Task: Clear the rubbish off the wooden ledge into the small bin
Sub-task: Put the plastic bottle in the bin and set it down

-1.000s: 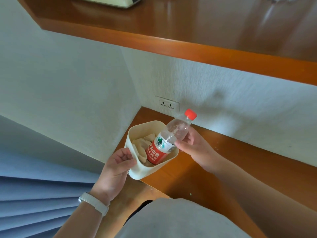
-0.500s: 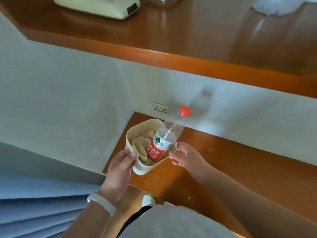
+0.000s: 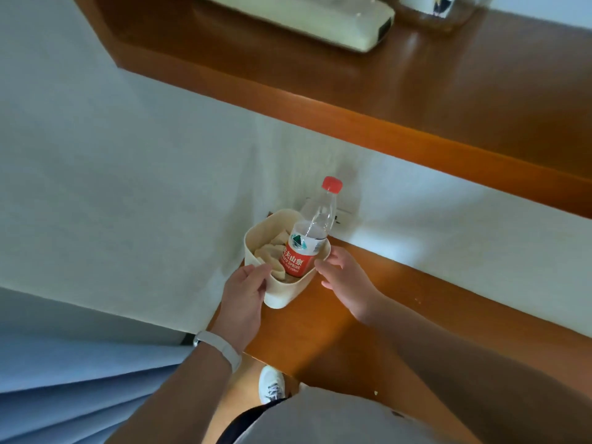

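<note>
Head cam's looking down at the small cream bin (image 3: 282,293) sitting in the corner of the glossy wooden ledge (image 3: 432,315), with the clear plastic bottle (image 3: 306,241) standing tilted inside it, red cap up, next to some crumpled tissue (image 3: 272,254). Left hand (image 3: 246,293) has its fingers (image 3: 256,272) curled over the bin's near rim, gripping it, while the right hand (image 3: 346,280) is loosely open, holding nothing, fingertips just beside the bin's right wall near the bottle's red label.

bottle (image 3: 306,241) in bin (image 3: 282,293) | bin on ledge (image 3: 416,318), corner
</note>
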`<control>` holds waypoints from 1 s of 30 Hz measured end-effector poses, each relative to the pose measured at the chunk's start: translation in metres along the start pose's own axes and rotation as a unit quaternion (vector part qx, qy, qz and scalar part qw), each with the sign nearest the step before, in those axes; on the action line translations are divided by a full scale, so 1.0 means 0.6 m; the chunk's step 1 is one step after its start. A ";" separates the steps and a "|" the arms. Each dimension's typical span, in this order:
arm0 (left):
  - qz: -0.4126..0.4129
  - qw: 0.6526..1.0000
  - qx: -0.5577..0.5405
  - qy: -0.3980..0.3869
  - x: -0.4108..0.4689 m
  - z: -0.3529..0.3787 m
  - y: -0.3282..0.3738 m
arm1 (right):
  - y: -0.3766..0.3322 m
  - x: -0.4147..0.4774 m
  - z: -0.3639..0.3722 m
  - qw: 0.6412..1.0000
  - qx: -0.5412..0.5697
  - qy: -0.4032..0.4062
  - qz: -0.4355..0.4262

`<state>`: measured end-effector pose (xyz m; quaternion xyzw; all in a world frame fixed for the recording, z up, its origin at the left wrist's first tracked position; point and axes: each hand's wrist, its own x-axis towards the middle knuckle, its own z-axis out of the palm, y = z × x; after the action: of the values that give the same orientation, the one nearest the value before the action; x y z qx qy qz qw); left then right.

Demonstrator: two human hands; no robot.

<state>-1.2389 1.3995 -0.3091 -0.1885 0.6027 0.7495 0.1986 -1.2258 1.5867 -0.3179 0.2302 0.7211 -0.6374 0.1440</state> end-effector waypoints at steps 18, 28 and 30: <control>-0.006 0.998 -0.004 -0.055 0.120 -0.011 0.001 | -0.079 0.110 0.025 0.998 -0.063 0.013 -0.025; 0.011 0.992 0.118 -0.044 0.129 0.004 0.011 | -0.070 0.112 0.023 0.994 -0.101 0.045 -0.017; 0.008 0.991 0.130 -0.040 0.127 0.005 0.013 | -0.073 0.110 0.022 0.994 -0.102 0.044 -0.014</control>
<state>-1.3078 1.4060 -0.3416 -0.1262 0.6880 0.6734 0.2395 -1.3057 1.5797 -0.3157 0.2317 0.7909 -0.5521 0.1262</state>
